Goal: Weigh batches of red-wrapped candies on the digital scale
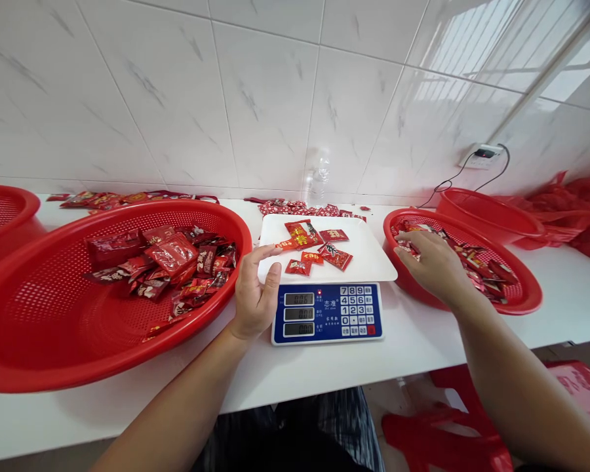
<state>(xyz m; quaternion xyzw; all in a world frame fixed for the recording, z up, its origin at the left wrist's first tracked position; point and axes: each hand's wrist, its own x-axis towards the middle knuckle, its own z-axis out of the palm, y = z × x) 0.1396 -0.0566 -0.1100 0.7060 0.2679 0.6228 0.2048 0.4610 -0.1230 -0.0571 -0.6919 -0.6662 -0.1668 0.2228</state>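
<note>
A white-topped scale [327, 314] with a blue keypad panel stands in front of me. Several small red snack packets [337, 255] lie spread on its white pan [373, 259]. My left hand [256, 295] is at the pan's left edge, thumb and fingers apart, fingertips beside an orange-red packet [288, 244]; whether they touch it is unclear. My right hand [435, 265] reaches into the right red basket [526, 301], fingers stretched over the small packets [486, 265] there, thumb apart from the fingers. No held packet shows in either hand.
A large red basket [78, 364] with packets stands left, another basket [10, 196] beyond it. Loose packets [98, 200] and a clear bottle [318, 177] line the wall. Right are another basket [491, 210], red bags [580, 203], a socket with cable [482, 156] and red stools [442, 439].
</note>
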